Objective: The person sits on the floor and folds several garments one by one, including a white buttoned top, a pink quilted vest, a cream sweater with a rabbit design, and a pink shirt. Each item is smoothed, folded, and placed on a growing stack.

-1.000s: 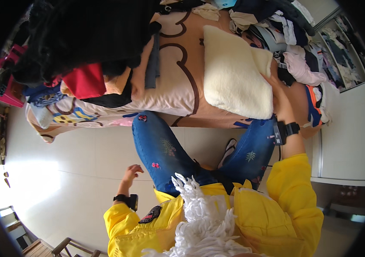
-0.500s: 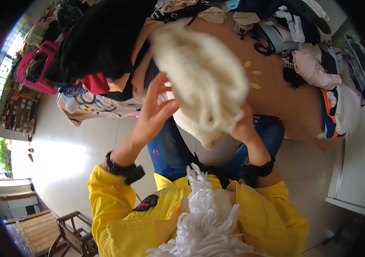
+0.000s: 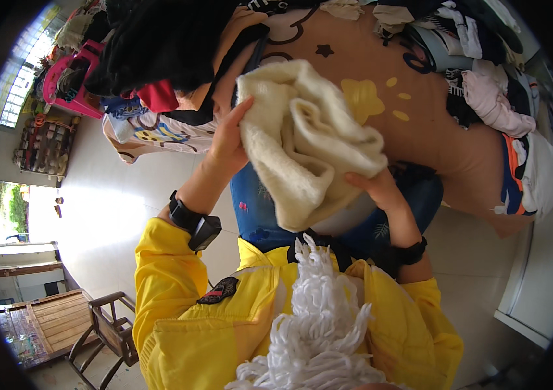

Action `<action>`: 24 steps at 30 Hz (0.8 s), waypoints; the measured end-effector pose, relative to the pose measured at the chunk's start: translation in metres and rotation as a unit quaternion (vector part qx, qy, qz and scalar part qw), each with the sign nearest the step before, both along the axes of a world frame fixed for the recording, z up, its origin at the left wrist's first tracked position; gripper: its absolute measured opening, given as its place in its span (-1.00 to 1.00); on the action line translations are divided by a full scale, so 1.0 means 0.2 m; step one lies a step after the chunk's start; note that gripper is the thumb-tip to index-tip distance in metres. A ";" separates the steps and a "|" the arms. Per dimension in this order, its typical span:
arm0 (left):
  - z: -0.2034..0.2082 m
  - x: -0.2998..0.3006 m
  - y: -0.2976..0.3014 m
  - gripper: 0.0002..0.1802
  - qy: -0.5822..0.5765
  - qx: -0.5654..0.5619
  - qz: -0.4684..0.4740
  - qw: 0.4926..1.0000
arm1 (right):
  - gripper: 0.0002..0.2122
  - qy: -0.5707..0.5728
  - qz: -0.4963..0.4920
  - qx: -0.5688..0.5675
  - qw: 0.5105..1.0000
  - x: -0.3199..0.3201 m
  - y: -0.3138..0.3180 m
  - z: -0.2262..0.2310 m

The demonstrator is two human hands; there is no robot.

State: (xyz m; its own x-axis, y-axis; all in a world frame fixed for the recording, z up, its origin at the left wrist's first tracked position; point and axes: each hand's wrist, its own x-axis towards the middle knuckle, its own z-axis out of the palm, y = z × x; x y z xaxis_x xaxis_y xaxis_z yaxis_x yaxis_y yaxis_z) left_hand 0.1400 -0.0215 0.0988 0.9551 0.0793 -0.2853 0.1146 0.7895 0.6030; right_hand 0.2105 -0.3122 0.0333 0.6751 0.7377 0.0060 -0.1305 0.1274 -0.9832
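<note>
Between my hands, above my lap, hangs a bunched cream knitted garment (image 3: 276,149), soft and fuzzy, with its folds curled round a hollow in the middle. Its exact kind does not show. My left hand (image 3: 229,140) grips the garment's left edge, the fingers partly hidden behind the cloth. At the lower right edge my right hand (image 3: 380,187) holds it with the thumb on top, and the other fingers are out of sight beneath.
A brown patterned cover (image 3: 426,143) spreads ahead of me. Dark clothing (image 3: 159,45) is heaped at the left, and a pale pink garment (image 3: 490,104) lies among piled clothes at the right. A pink plastic chair (image 3: 72,81) and a wooden chair (image 3: 113,325) stand leftward.
The cream garment has turned and spread out, and its hollow now faces up. My left hand has closed on its edge, where its fingers were apart before.
</note>
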 end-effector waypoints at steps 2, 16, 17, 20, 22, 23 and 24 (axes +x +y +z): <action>0.05 -0.04 -0.02 -0.52 0.008 0.013 -0.025 1.000 | -0.35 0.081 -0.007 0.037 0.996 0.00 -0.01 0.03; 0.33 -0.29 -0.11 -0.49 -0.110 0.083 -0.023 0.990 | -0.42 -0.196 -0.041 -0.014 0.980 -0.24 0.30 0.22; 0.34 -0.30 -0.10 -0.48 -0.106 0.079 -0.011 0.991 | -0.47 -0.218 -0.066 -0.047 0.973 -0.22 0.30 0.22; 0.36 -0.32 -0.03 -0.43 -0.128 0.042 0.002 0.991 | -0.66 -0.156 -0.185 -0.112 0.964 -0.06 0.26 0.30; 0.39 -0.32 0.04 -0.49 -0.134 0.188 0.035 0.972 | -0.71 -0.155 -0.183 -0.076 0.968 0.05 0.14 0.43; 0.40 -0.32 0.06 -0.52 -0.156 0.201 0.019 0.967 | -0.73 -0.197 -0.174 -0.055 0.963 0.10 0.10 0.51; 0.41 -0.31 0.09 -0.54 -0.178 0.221 0.006 0.959 | -0.75 -0.219 -0.177 -0.058 0.958 0.14 0.06 0.59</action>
State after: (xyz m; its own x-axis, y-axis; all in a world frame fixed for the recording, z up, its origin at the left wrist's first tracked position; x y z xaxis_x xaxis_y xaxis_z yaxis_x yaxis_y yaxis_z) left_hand 0.0776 -0.0042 0.1805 0.9841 0.1288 0.1225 -0.1679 0.4480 0.8781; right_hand 0.2395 -0.3006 0.1518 0.8344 0.4760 0.2779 0.3292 -0.0261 -0.9439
